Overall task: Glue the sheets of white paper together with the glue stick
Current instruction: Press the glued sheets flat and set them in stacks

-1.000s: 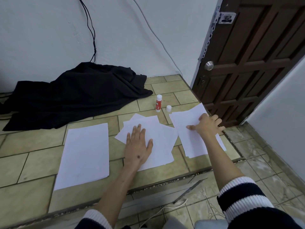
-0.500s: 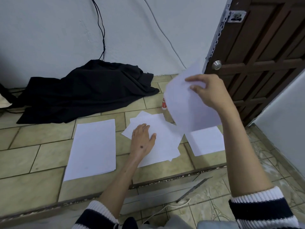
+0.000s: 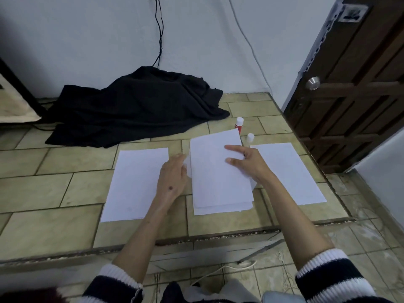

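Three lots of white paper lie on the tiled ledge: a left pile point(image 3: 135, 184), a middle stack point(image 3: 216, 178) and a right pile point(image 3: 288, 173). My right hand point(image 3: 247, 162) rests on the top sheet of the middle stack with fingers stretched out. My left hand point(image 3: 172, 176) touches the stack's left edge, fingers straight. Behind the stack stands the red and white glue stick point(image 3: 239, 124), partly hidden by paper. Its white cap point(image 3: 250, 138) stands beside it.
A black cloth point(image 3: 135, 108) is heaped at the back against the wall, with cables hanging above it. A brown door point(image 3: 358, 84) closes off the right side. The ledge's front edge point(image 3: 196, 237) drops to a lower tiled floor with a white cord point(image 3: 225, 268).
My right hand lifted a sheet off the right pile, carried it left and laid it on the middle stack. My left hand slid from on top of the stack to its left edge.
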